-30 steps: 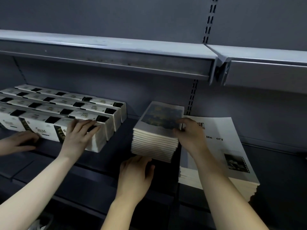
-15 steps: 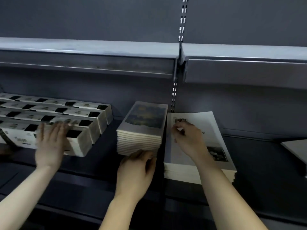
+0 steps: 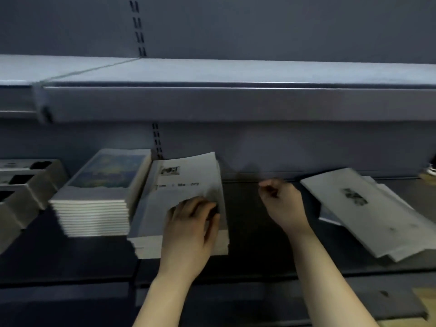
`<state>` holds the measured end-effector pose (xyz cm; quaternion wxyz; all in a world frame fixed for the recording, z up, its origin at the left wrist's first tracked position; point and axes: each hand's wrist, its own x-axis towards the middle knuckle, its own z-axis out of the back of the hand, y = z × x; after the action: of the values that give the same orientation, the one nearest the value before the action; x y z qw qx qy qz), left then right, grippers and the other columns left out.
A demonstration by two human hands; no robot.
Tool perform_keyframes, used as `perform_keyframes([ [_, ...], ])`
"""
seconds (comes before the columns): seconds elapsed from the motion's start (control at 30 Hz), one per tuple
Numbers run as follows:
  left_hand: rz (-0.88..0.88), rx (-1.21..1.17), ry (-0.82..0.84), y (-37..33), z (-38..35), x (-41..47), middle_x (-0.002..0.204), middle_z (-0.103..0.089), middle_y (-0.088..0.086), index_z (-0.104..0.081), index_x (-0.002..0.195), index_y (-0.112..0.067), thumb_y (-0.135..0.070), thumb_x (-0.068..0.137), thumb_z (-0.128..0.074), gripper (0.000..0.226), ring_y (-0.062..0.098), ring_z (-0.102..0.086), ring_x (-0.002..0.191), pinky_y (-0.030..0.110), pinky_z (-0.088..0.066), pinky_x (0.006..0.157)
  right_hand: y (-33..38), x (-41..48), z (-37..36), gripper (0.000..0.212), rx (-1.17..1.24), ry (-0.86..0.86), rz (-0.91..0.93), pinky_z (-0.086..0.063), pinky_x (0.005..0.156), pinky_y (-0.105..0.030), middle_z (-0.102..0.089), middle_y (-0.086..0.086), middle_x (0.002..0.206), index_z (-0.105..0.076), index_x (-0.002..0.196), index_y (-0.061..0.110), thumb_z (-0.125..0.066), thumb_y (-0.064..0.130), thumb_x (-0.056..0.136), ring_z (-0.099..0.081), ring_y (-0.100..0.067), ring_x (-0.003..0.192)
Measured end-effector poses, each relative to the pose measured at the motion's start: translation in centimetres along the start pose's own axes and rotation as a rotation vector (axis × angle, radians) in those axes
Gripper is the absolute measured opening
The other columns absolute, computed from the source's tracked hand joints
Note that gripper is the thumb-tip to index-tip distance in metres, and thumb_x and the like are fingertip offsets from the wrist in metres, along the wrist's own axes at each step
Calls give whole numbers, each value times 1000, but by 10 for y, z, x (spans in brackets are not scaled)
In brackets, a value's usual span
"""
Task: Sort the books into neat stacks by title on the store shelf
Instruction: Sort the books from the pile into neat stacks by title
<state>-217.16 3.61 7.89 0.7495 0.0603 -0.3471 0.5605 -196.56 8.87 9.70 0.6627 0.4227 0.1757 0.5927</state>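
Observation:
A stack of white books (image 3: 188,175) with "Time" and "Memory" on the cover lies on the dark shelf (image 3: 247,232). My left hand (image 3: 191,230) rests flat on its near right part, fingers spread and holding nothing. To its left, touching it, stands a stack with a colourful cover (image 3: 106,175). My right hand (image 3: 283,204) hovers over bare shelf to the right of the white stack, fingers curled in and empty. Further right, a few loose white books (image 3: 368,213) lie skewed on one another.
Rows of pale boxes with black patches (image 3: 28,182) fill the shelf's left end. An upper shelf (image 3: 236,100) overhangs the books. A slotted upright (image 3: 157,142) runs behind the stacks. Something tan (image 3: 430,172) shows at the far right edge.
The view swung right, and another person's hands on the boxes left the view. My left hand went from the colourful stack onto the white stack. My right hand left the white stack, moving right.

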Motion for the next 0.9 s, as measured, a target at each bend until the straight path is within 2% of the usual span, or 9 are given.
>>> perform_keyframes([
  [0.1,-34,19,36,-32,-25,4,108,-62,-4,-63,108,-25,-40,89,-39,34,18,-59,97,36,-47,85,-33,5,31,19,-68,-31,-23,-39,78,-18,-72,-7,102,-71,106,9,-62,10,89,-66,-22,98],
  [0.27,-33,-52,145,-78,-64,9,116,-59,-6,-61,114,-28,-43,91,-40,35,17,-57,103,33,-43,90,-89,13,80,20,-171,-50,-65,-51,81,-35,-72,-16,101,-72,103,5,-62,5,86,-67,-33,95],
  [0.37,-19,-95,177,-106,-83,11,117,-59,-6,-61,115,-27,-38,92,-49,29,19,-58,102,38,-48,88,-123,18,108,26,-199,-82,-190,-49,88,-35,-70,-16,110,-71,111,6,-63,12,87,-64,-32,104],
  [0.57,-20,-75,210,-149,-113,5,111,-61,-8,-63,111,-28,-44,90,-35,39,18,-59,95,36,-44,86,-180,23,155,31,-511,-80,-376,-40,94,-41,-60,-11,128,-67,121,22,-54,27,93,-48,-38,117],
  [0.67,-3,-80,235,-164,-123,2,112,-61,-9,-63,111,-27,-44,90,-37,37,17,-59,96,34,-41,86,-197,24,179,34,-573,-125,-478,-37,95,-44,-52,-13,130,-66,120,20,-53,37,93,-40,-38,120],
  [0.8,21,-91,264,-177,-131,1,116,-60,-7,-63,114,-26,-36,92,-51,27,19,-57,102,35,-38,89,-207,24,200,65,-607,-76,-538,-35,100,-47,-49,-17,129,-62,122,14,-67,60,77,-41,-40,122],
  [0.9,29,-90,288,-186,-133,2,120,-58,-7,-61,118,-27,-38,94,-48,30,17,-54,106,35,-36,93,-212,27,206,79,-624,-56,-538,-36,102,-49,-52,-19,128,-61,123,12,-67,70,69,-43,-39,121],
])
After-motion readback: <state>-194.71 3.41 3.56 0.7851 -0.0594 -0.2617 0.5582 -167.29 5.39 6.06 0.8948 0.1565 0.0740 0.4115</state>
